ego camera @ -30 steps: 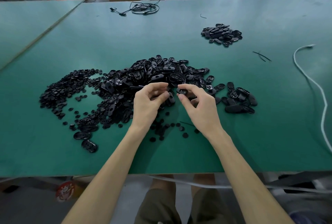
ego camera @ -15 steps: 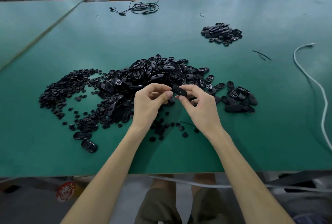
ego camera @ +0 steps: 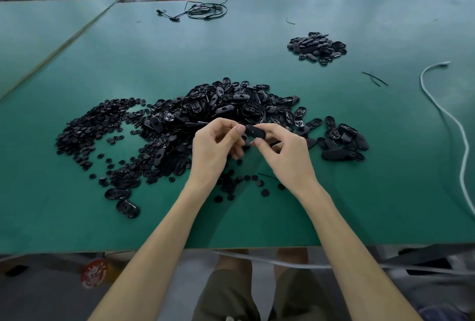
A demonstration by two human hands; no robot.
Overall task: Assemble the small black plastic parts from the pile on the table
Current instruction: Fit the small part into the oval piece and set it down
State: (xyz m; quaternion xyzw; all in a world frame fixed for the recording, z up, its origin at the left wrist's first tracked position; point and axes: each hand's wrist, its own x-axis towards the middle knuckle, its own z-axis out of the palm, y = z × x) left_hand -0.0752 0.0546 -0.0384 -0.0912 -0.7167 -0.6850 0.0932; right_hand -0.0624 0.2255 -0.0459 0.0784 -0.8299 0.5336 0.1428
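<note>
Black moulded plastic, smooth and faintly glossy: an oval shell (ego camera: pixel 254 131) is pinched between thumb and forefinger of the right hand (ego camera: pixel 285 156), just above the near fringe of the pile (ego camera: pixel 226 107) at the middle of the green worktop (ego camera: pixel 231 223). The left hand (ego camera: pixel 213 148) is curled, thumb tip against the shell's end; whether it hides a piece I cannot tell. The step looks like mating shell and insert (likely one of the flat round discs (ego camera: pixel 87 130) heaped toward the left edge). Next calls for square alignment, then a firm press.
</note>
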